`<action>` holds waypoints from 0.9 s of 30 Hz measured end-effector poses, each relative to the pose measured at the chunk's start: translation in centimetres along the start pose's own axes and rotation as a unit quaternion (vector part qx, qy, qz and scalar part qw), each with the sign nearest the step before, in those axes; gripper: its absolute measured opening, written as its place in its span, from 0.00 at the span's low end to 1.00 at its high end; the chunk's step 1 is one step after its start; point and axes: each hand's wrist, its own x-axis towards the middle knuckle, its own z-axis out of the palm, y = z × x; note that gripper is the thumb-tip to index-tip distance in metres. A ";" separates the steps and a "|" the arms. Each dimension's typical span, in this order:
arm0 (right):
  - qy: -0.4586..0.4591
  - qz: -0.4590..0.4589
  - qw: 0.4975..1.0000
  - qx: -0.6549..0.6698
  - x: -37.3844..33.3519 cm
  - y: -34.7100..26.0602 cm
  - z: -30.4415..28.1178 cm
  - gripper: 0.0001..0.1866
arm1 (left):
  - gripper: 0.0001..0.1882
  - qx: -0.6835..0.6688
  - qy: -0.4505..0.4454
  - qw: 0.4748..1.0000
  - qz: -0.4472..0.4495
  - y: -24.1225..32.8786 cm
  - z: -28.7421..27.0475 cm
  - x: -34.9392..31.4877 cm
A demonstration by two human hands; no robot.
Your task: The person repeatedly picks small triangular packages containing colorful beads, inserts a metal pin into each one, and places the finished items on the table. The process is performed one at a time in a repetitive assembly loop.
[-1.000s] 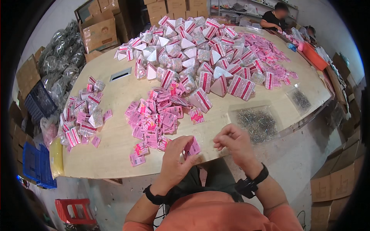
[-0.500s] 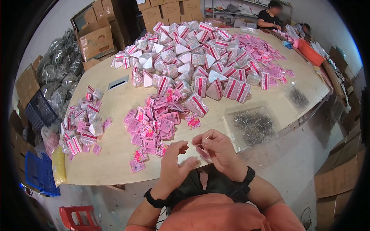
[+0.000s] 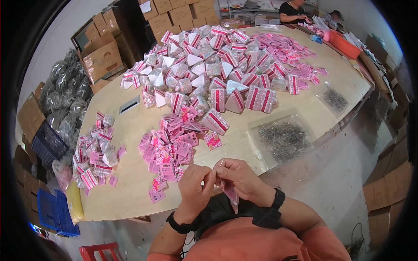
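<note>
Both my hands meet over the table's near edge. My right hand (image 3: 244, 176) is closed on a small pink card (image 3: 229, 191), which hangs tilted below its fingers. A thin, shiny, pin-like piece sticks up at its fingertips. My left hand (image 3: 194, 186) is closed in a pinch and touches the right fingertips; what it grips is hidden. Ahead and to the left lies a heap of pink printed cards (image 3: 172, 143), with one loose card (image 3: 213, 140) beside it. To the right, a clear bag (image 3: 257, 139) holds many small metal pins (image 3: 285, 141).
A large pile of glittery wedge-shaped pieces (image 3: 198, 69) covers the far table, with more pink cards (image 3: 287, 48) behind. A smaller mixed pile (image 3: 98, 152) lies left. Another pin bag (image 3: 334, 100) sits right. Blue crates (image 3: 56, 213) and a red stool (image 3: 99, 251) stand nearby. A person (image 3: 294, 13) sits far right.
My left hand has moved right and up, its fingers closing in a pinch against the right fingertips. The pink card now hangs lower from my right hand. The whole view has shifted slightly.
</note>
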 end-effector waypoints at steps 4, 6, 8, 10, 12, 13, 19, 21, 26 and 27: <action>-0.040 0.032 0.998 -0.043 -0.2 -0.3 -0.3 0.08 | 0.10 -0.114 -0.069 0.991 -0.011 -0.6 -1.0 0.4; -0.058 0.059 0.994 -0.070 -0.5 -0.7 -0.3 0.09 | 0.24 -0.255 -0.200 0.936 -0.135 -1.0 -1.8 0.5; -0.064 0.088 0.991 -0.081 -0.8 -1.2 -0.1 0.10 | 0.29 -0.312 -0.320 0.876 -0.179 -1.5 -2.3 0.8; -0.051 0.110 0.989 -0.084 -1.0 -1.3 -0.3 0.10 | 0.25 -0.304 -0.307 0.881 -0.194 -1.0 -2.5 0.5; -0.036 0.123 0.989 -0.071 -1.1 -1.1 -0.7 0.10 | 0.22 -0.266 -0.265 0.912 -0.166 -0.9 -2.4 -0.1; -0.030 0.126 0.990 -0.057 -1.0 -0.8 -1.0 0.09 | 0.19 -0.195 -0.254 0.941 -0.111 -1.0 -2.4 -0.4; -0.015 0.153 0.988 -0.031 -1.1 -0.4 -1.1 0.07 | 0.05 -0.016 -0.205 0.978 0.040 -0.9 -2.1 -0.9; -0.019 0.127 0.991 -0.027 -1.2 -0.1 -0.9 0.06 | 0.03 -0.041 -0.202 0.978 -0.007 -0.5 -1.8 -1.0; -0.014 0.074 0.987 -0.142 -1.3 0.0 -0.6 0.09 | 0.05 -0.174 -0.181 0.936 -0.247 -0.7 -0.6 -1.7; 0.001 0.038 0.976 -0.215 -1.4 0.0 -0.4 0.09 | 0.06 -0.202 -0.175 0.920 -0.288 -0.8 -0.4 -1.8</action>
